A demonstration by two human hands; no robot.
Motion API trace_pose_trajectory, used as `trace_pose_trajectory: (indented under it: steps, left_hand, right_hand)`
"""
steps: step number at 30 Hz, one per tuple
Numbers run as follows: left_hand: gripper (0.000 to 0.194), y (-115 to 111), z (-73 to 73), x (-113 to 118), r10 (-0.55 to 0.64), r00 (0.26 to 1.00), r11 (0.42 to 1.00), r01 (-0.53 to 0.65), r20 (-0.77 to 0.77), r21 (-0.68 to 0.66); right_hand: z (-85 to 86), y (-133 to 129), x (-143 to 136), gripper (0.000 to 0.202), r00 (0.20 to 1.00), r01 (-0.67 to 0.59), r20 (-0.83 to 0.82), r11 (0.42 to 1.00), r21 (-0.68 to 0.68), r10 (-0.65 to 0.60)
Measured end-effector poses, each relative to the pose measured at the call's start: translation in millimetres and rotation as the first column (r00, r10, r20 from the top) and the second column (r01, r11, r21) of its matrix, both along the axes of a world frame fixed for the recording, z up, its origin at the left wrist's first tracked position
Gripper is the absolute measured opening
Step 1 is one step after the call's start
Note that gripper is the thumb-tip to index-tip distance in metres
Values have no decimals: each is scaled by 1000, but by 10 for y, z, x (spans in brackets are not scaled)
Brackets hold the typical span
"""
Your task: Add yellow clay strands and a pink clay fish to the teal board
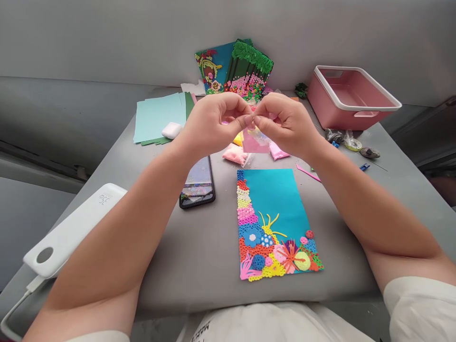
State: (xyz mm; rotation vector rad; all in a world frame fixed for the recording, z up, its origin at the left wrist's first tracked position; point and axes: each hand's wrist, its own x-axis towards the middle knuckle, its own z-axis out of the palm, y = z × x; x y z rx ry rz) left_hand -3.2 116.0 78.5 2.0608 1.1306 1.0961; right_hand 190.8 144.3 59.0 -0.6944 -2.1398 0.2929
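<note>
My left hand and my right hand meet fingertip to fingertip above the middle of the table. Both are closed in a pinch, and whatever sits between the fingertips is too small to make out. Below them lie small bags of soft clay: a peach one, a pink one and a partly hidden yellow one. Nearer to me rests a blue card, its left and bottom edges covered with colourful clay rings, flowers and coral-like shapes.
A phone and a white power bank with a cable lie at left. Behind them are stacked coloured sheets and a white case. Finished cards lean at the back. A pink bin, tape and a pink tool are at right.
</note>
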Motion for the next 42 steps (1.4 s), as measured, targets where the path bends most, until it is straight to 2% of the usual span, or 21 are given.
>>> trace_pose_trajectory:
  steps: [3, 5, 11, 15, 17, 20, 21, 23, 25, 28, 30, 32, 34, 35, 36, 37, 38, 40, 42]
  left_hand:
    - [8, 14, -16, -10, -1, 996, 1000, 3, -85, 21]
    - [8, 9, -12, -4, -4, 996, 1000, 5, -90, 16]
    - [9, -2, -25, 35, 127, 991, 991, -125, 36, -39]
    - [3, 70, -110, 21, 166, 984, 985, -162, 70, -53]
    - [6, 114, -150, -4, 214, 975, 977, -211, 64, -41]
    - [14, 149, -173, -42, 283, 959, 959, -283, 27, -10]
    - [14, 149, -171, -49, 295, 955, 955, -295, 14, 1]
    - [14, 136, -155, -48, 304, 953, 952, -304, -3, 14]
    - [13, 114, -125, -37, 302, 953, 953, -302, -10, 6]
    - [14, 82, -66, -54, 296, 955, 955, -297, -33, -17]
    - [16, 58, -28, -123, 308, 949, 951, -309, -75, -13]
    - [22, 15, -5, -231, 332, 926, 941, -339, -177, -9]
    - [42, -65, -5, -341, 349, 843, 919, -394, -409, -27]
    - [57, -119, -15, -381, 335, 761, 900, -433, -556, -51]
    - [73, -177, -30, -405, 345, 645, 851, -521, -682, -62]
    - [90, -237, -50, -413, 330, 540, 812, -581, -774, -59]
    - [102, -293, -72, -407, 292, 467, 787, -613, -835, -68]
    - [111, -373, -120, -366, 202, 403, 779, -619, -893, -103]
    - [110, -398, -162, -321, 151, 380, 772, -622, -913, -132]
  right_hand:
    - [-23, 15, -11, 31, 1000, -30, 7, 1000, 1, 30]
    - [-30, 20, -10, 32, 999, -31, -16, 999, -38, 31]
    - [-46, 91, 56, 39, 989, 38, -128, 967, -250, -72]
    - [-112, 180, 81, 32, 985, 71, -126, 935, -348, -121]
    - [-180, 238, 94, 27, 973, 170, -80, 908, -384, -216]
    - [-324, 362, 159, 15, 906, 410, 70, 825, -388, -418]
    - [-371, 408, 193, 16, 872, 483, 112, 795, -367, -477]
    - [-443, 488, 267, 30, 838, 539, 107, 779, -321, -535]
    - [-457, 523, 323, 27, 838, 531, 59, 785, -319, -542]
    - [-362, 463, 341, 18, 875, 441, -27, 818, -369, -484]
    - [-260, 379, 320, 29, 909, 341, -82, 842, -419, -409]
    - [-172, 305, 289, 40, 928, 287, -113, 873, -393, -356]
    - [-122, 264, 257, 37, 939, 238, -170, 920, -310, -300]
    - [-110, 255, 241, 34, 941, 201, -211, 937, -284, -266]
    - [-106, 250, 224, 33, 940, 161, -249, 946, -281, -234]
    - [-106, 246, 207, 34, 937, 124, -277, 946, -300, -211]
    - [-109, 240, 189, 35, 935, 99, -292, 938, -333, -203]
    - [-113, 218, 155, 38, 938, 106, -269, 922, -371, -217]
    - [-112, 180, 129, 33, 946, 150, -227, 934, -324, -231]
